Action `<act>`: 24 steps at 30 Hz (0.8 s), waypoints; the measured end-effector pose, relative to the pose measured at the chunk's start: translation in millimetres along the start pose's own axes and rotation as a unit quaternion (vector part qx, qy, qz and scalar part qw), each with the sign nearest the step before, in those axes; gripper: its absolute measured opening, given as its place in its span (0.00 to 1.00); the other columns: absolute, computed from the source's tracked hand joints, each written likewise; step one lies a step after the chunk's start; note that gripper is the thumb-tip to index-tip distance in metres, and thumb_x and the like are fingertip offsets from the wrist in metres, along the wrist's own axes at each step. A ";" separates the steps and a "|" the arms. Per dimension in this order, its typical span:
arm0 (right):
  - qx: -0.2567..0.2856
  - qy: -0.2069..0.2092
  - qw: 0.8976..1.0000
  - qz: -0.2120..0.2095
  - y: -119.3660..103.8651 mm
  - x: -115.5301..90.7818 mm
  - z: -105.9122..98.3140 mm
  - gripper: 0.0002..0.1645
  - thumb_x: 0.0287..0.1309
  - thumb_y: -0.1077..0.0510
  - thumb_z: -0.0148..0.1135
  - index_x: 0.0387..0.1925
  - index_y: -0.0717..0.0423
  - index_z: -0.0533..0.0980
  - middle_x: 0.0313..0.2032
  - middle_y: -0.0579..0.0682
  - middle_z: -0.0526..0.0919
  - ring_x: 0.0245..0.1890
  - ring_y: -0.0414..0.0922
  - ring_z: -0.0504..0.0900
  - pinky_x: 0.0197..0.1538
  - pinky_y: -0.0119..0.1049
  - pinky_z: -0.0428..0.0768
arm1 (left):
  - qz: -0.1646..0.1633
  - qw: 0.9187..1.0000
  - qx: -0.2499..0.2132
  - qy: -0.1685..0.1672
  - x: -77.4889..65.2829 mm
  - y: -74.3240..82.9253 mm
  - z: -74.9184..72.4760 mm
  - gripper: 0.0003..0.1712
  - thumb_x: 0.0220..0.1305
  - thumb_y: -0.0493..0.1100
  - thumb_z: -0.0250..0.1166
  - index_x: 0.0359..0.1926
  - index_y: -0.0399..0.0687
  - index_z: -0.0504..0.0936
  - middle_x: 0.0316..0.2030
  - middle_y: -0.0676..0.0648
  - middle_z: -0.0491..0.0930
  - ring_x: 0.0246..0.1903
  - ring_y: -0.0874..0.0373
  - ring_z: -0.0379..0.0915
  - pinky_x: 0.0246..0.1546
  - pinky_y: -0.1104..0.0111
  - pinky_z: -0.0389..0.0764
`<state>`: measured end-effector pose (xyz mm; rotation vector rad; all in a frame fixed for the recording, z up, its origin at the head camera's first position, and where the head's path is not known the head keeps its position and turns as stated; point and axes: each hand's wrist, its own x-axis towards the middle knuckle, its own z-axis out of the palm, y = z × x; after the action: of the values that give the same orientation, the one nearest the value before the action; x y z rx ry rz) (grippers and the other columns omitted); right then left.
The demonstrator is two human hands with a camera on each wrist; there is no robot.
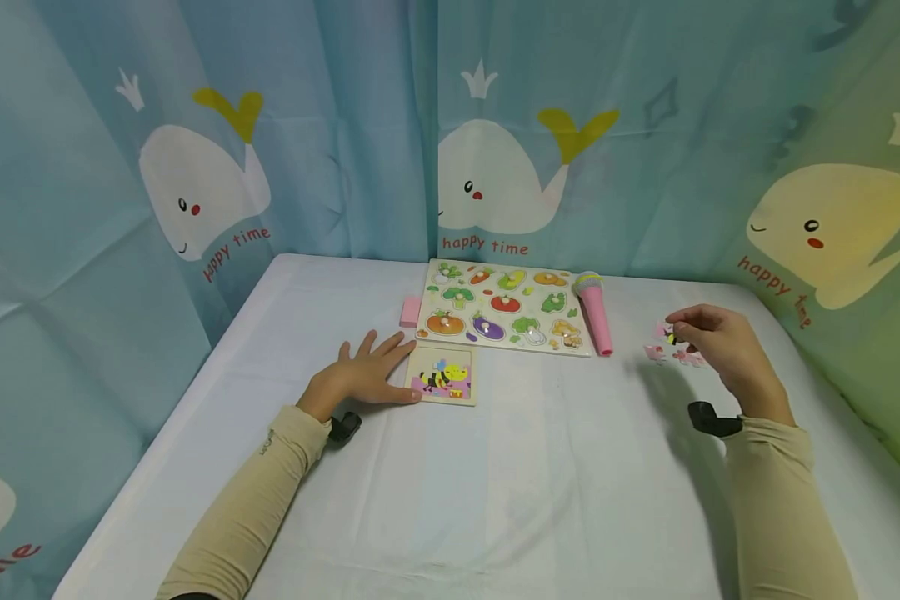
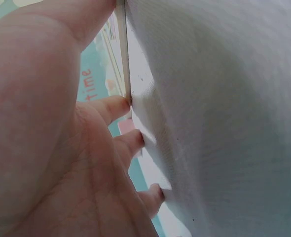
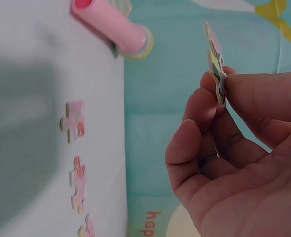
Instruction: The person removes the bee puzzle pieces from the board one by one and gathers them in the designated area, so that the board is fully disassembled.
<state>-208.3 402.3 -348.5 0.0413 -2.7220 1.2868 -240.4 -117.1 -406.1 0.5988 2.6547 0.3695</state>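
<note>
My left hand [image 1: 363, 377] lies with fingers spread at the left edge of a small square wooden bee jigsaw board [image 1: 473, 379]. Its thumb and index finger touch the frame; the other fingertips rest on the white cloth in the left wrist view. Over on the right, my right hand [image 1: 723, 354] pinches a jigsaw piece [image 3: 216, 66] between thumb and fingers, raised above the table. The piece is seen nearly edge-on, with pink, yellow and dark parts. Below it, several loose pink jigsaw pieces [image 3: 76, 121] lie on the cloth.
Behind the bee board lies a larger vegetable peg puzzle [image 1: 495, 341]. A pink toy microphone [image 1: 598, 318] rests along its right side, and a pink block [image 1: 410, 312] sits at its left. Whale-print curtains [image 1: 375, 167] hang around the table [image 1: 540, 483].
</note>
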 end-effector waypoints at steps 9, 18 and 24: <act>-0.008 0.000 1.000 0.011 11.5 -0.8 -2.5 0.21 0.81 0.56 0.56 0.60 0.72 0.77 0.39 0.28 0.82 0.38 0.34 0.79 0.41 0.25 0.78 | -0.002 1.000 -0.009 -0.003 -0.5 -0.5 0.7 0.59 0.70 0.73 0.63 0.88 0.56 0.45 0.87 0.45 0.37 0.83 0.33 0.23 0.73 0.28 0.30; 0.012 -0.013 1.000 0.012 19.6 -0.3 3.2 0.21 0.80 0.59 0.58 0.58 0.76 0.75 0.37 0.34 0.85 0.34 0.38 0.83 0.40 0.29 0.82 | -0.005 1.000 -0.005 -0.008 -1.7 -0.3 -0.1 0.59 0.70 0.73 0.62 0.88 0.56 0.45 0.87 0.45 0.36 0.83 0.33 0.23 0.73 0.28 0.30; -0.010 -0.022 0.999 0.042 28.2 0.9 2.6 0.23 0.80 0.55 0.60 0.58 0.74 0.76 0.38 0.42 0.86 0.36 0.40 0.82 0.41 0.30 0.82 | -0.005 1.000 -0.003 -0.003 -1.3 0.6 -0.5 0.59 0.70 0.73 0.62 0.88 0.56 0.46 0.87 0.45 0.37 0.83 0.33 0.24 0.74 0.28 0.31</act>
<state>-211.7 418.2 -371.7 -0.0481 -2.8012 1.2935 -239.4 -117.2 -405.1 0.5832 2.6498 0.3728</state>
